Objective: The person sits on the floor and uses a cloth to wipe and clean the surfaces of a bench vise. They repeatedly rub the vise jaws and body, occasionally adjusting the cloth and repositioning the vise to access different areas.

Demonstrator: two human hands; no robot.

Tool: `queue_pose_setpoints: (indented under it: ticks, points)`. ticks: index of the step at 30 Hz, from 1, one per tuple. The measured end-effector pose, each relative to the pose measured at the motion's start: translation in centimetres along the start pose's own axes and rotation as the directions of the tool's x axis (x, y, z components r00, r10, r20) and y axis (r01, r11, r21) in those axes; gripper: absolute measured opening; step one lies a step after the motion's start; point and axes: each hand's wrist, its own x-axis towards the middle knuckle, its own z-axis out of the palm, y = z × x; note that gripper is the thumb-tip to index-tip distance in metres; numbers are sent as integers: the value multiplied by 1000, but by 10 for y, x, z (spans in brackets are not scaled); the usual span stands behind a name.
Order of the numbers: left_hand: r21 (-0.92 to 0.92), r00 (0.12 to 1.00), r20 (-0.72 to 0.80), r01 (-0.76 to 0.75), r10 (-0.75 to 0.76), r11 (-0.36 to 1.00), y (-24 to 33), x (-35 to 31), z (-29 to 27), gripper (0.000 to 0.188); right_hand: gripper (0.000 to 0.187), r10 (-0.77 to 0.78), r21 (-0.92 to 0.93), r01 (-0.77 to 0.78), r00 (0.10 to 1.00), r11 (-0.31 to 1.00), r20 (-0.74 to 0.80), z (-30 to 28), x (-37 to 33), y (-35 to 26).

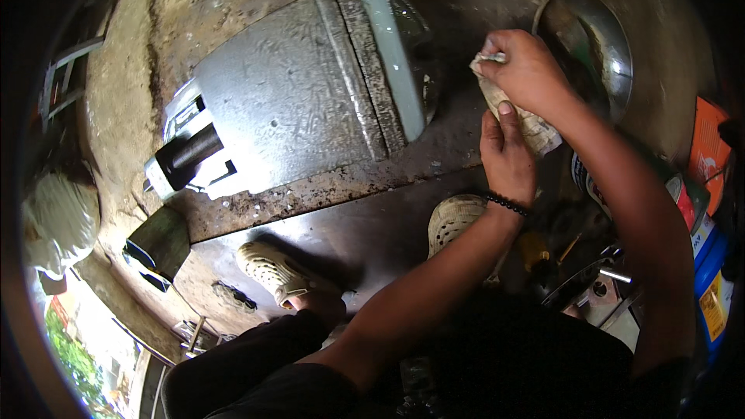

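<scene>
My right hand (528,70) is closed in a pinch on the upper end of a pale, stained rag (541,130). Lower down, the thumb and fingers of my left hand (508,159) grip the same rag, with a dark bead bracelet at that wrist. Some fingers are hidden behind it. To the left of both hands, apart from them, lies a large grey metal panel (272,97) with a raised seam and a wet-looking pale blue strip (393,62) on its right side. A round metal basin (617,54) sits just beyond my right hand.
A dark cylinder (198,147) shows at the panel's left end, above a dark open-ended box-shaped piece (159,244). My light clogs (268,268) stand on a dark sheet below. Blue containers (710,279), an orange packet (706,143) and assorted tools crowd the right side.
</scene>
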Motion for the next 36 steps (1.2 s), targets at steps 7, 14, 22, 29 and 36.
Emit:
queue_pose_setpoints:
  ticks: [7,14,22,29,36]
  points:
    - [-17,982,-81,-173,171,985,9,17,-10,33,22,-167,66,170,985,983,-52,18,15,-22]
    - [89,979,-189,-64,80,994,19,23,-13,37,25,-186,1,186,982,983,-39,27,25,-34]
    - [228,968,-200,-104,151,968,19,29,-17,39,24,-162,-58,161,987,985,-18,30,29,-39]
    - [101,974,-220,-36,58,994,30,22,-14,37,19,-165,15,167,983,986,-82,33,25,-42]
    - [14,975,-223,-8,11,1000,24,22,-15,37,20,-185,-13,184,981,983,-54,34,24,-40]
